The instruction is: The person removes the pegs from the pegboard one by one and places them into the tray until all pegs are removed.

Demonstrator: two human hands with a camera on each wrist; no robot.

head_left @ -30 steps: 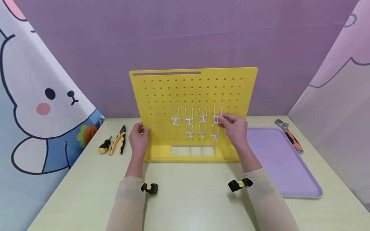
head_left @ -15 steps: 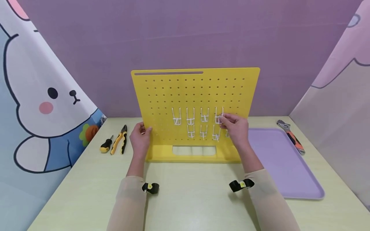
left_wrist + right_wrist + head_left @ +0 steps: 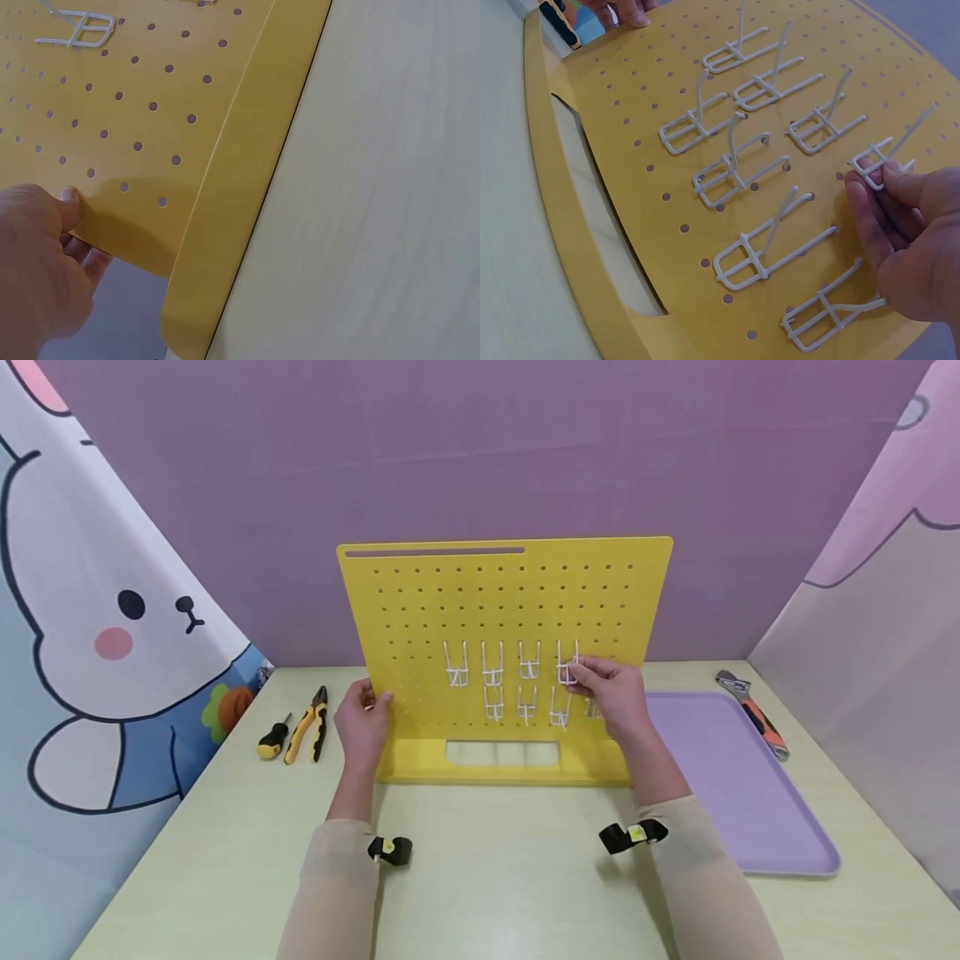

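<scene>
A yellow pegboard [image 3: 450, 585] stands upright on the table, with two rows of white wire hooks [image 3: 739, 259] on its lower half. My left hand [image 3: 362, 722] grips the board's left edge; in the left wrist view the thumb [image 3: 70, 204] lies on the front and the other fingers go behind. At the right end of the upper row, my right hand [image 3: 615, 693] pinches a white wire hook [image 3: 871, 166] between thumb and fingers, close against the board. One lower-row hook [image 3: 592, 708] is partly covered by the right hand in the head view.
Left of the board lie a small screwdriver [image 3: 274, 739] and yellow-black pliers [image 3: 307, 727]. A purple tray [image 3: 738, 793] lies on the right, partly behind the right forearm. An adjustable wrench [image 3: 753, 714] rests beyond its right edge. A purple backdrop [image 3: 495, 452] rises behind.
The right wrist has shifted slightly to the right, and more of the lower right hook shows. The right hand still pinches its hook; the left hand keeps its grip on the board.
</scene>
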